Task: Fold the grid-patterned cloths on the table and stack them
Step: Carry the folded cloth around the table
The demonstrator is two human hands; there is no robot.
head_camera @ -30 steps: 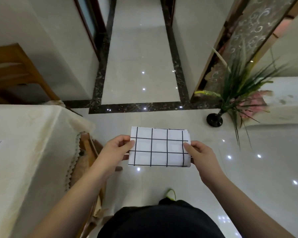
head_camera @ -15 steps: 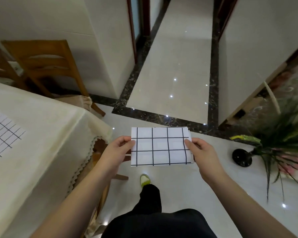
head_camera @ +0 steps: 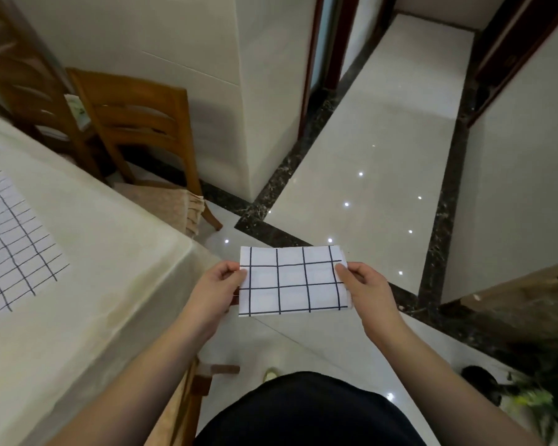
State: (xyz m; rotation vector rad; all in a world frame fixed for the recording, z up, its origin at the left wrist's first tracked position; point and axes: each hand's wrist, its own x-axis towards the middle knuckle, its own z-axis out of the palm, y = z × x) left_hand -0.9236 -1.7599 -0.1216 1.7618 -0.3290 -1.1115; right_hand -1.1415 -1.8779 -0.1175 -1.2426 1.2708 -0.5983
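I hold a folded white cloth with a black grid (head_camera: 292, 280) flat in the air above the floor, just right of the table's corner. My left hand (head_camera: 218, 286) pinches its left edge and my right hand (head_camera: 366, 286) pinches its right edge. A second grid-patterned cloth (head_camera: 12, 249) lies spread flat on the table (head_camera: 110, 262) at the far left, partly cut off by the frame edge.
The table wears a cream tablecloth. Two wooden chairs (head_camera: 136, 123) stand behind it against the wall, and another chair (head_camera: 190, 391) is tucked under its near side. A potted plant (head_camera: 535, 397) sits on the glossy floor at lower right. A hallway runs ahead.
The view has swung left toward the table, bringing more of the table and the spread cloth into sight. Both hands keep the same hold on the folded cloth.
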